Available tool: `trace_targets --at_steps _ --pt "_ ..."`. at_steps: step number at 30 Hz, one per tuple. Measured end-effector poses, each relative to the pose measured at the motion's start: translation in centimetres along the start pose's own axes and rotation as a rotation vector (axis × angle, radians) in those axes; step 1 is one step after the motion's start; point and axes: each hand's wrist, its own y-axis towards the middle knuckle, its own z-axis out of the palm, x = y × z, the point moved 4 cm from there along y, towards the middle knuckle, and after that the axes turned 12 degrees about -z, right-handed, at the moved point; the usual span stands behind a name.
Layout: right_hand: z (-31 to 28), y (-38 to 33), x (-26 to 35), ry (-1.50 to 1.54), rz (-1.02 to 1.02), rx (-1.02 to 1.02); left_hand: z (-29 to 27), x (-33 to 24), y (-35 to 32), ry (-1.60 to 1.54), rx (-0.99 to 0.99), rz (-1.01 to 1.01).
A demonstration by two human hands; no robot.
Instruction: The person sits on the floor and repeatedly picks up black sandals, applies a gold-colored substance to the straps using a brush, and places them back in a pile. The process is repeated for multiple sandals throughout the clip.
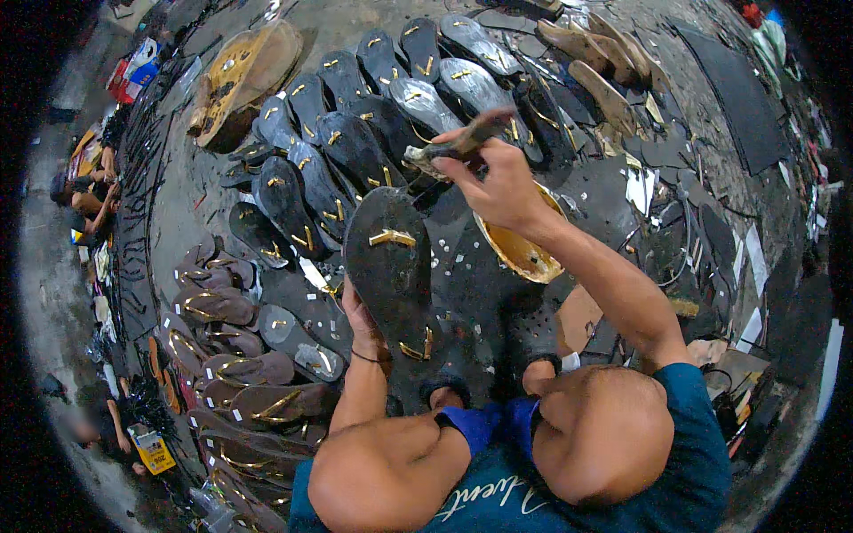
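My left hand grips a dark sandal sole from beneath and its edge, with the sole's broad face toward me. Gold strap ends show near its top and bottom. Raised beyond it, my right hand is closed around a dark, flat-handled tool, its end crusted with something pale; I cannot tell whether it is a brush or a scraper. Below that hand sits a bowl smeared with a yellowish substance, partly hidden by my wrist. The tool and the sole are apart.
Rows of similar soles lie ahead, some coated shiny grey. Finished brown sandals stack at the left. Wooden shoe lasts and a crusted tray lie farther off. Scraps litter the right; people sit at far left.
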Motion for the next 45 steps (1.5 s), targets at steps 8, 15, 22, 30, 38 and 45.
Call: trace_targets --at_steps 8,15,22,30,38,45 --pt "3.0 -10.2 6.1 0.381 0.032 0.447 -9.5 -2.9 0.0 0.098 -0.623 0.17" --pt "-5.8 -11.8 -4.0 -0.512 0.242 0.114 -15.0 1.7 -10.3 0.044 -0.649 -0.14" --pt "-10.8 -16.8 -1.3 -0.771 0.445 0.605 -12.0 1.2 -10.7 0.014 -0.601 -0.11" --pt "-6.2 -7.1 6.0 0.251 0.435 0.278 -3.0 -1.2 -1.8 -0.064 -0.255 -0.112" --pt "4.1 -0.8 4.8 0.307 -0.274 0.07 0.1 -0.9 1.5 0.088 -0.158 0.035" --pt "4.3 -9.1 9.9 0.293 -0.618 0.47 -0.5 -5.6 1.5 -0.295 0.177 -0.093"
